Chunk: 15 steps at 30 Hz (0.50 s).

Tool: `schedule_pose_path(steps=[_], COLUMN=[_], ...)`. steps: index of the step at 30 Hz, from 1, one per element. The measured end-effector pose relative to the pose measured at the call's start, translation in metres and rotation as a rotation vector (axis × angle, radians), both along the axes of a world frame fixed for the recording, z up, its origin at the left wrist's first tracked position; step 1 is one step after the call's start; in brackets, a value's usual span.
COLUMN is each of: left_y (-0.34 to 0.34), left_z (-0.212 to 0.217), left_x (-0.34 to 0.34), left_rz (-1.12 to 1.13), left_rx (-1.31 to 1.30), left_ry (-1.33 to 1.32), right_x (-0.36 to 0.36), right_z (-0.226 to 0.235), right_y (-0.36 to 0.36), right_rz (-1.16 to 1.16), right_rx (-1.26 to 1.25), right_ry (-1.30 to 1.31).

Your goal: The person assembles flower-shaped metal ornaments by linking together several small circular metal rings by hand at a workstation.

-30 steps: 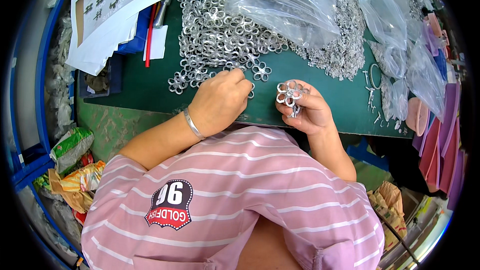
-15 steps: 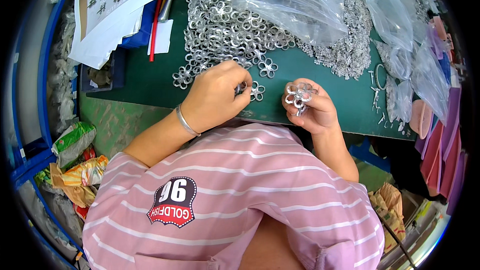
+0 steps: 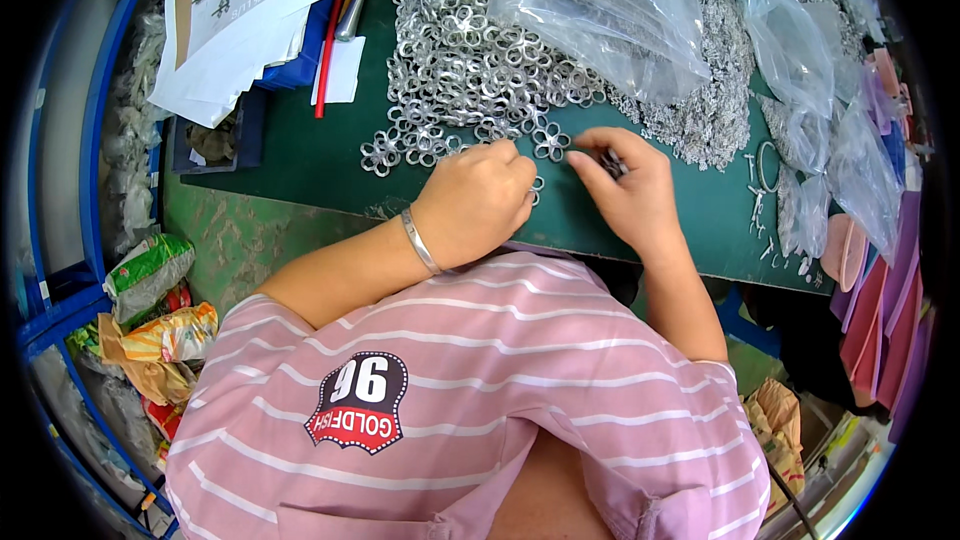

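Note:
My left hand [image 3: 478, 198] is closed low over the green tabletop, its fingers curled together; whatever they hold is hidden. Just past its fingertips peeks part of a silver flower-shaped metal piece [image 3: 538, 188]. My right hand [image 3: 640, 190] is curled around metal pieces [image 3: 614, 163], mostly hidden in its palm, which look like the same flower shapes. Its thumb and forefinger point left, close to another flower-shaped piece [image 3: 551, 141] lying flat on the table. Behind both hands spreads a pile of linked-looking silver rings and flower shapes [image 3: 460, 40].
Clear plastic bags [image 3: 600, 15] lie over a heap of small silver parts [image 3: 715, 110]. At the left are printed sheets [image 3: 240, 20], a red stick [image 3: 326, 65] and a dark blue bin [image 3: 215, 145]. Small loose parts [image 3: 757, 205] and a pink tray [image 3: 845, 250] are at the right.
My right hand has moved up and turned over, so the flower-shaped pieces it showed are mostly hidden. My left hand's fingers have closed in lower. The whole view has shifted slightly.

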<state>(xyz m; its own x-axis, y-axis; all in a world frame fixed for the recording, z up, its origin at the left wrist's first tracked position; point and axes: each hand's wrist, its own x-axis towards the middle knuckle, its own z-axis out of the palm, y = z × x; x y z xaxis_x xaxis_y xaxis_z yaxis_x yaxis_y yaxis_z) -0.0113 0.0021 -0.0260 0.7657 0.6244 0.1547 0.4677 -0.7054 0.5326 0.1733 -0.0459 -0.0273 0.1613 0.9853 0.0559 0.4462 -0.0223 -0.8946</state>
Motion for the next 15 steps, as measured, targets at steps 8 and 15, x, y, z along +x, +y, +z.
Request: schedule_pose_path(steps=[8, 15], left_y=[0.003, 0.006], left_z=[-0.005, 0.01], left_x=[0.001, -0.004], left_rz=[0.011, 0.153], left_rx=[0.003, -1.022], left_ry=[-0.026, -0.443], right_x=[-0.012, 0.02], right_z=[-0.002, -0.005], right_y=[0.012, -0.004], right_rz=[0.03, 0.024], right_rx=[0.101, -0.313], right_ry=[-0.374, 1.44])
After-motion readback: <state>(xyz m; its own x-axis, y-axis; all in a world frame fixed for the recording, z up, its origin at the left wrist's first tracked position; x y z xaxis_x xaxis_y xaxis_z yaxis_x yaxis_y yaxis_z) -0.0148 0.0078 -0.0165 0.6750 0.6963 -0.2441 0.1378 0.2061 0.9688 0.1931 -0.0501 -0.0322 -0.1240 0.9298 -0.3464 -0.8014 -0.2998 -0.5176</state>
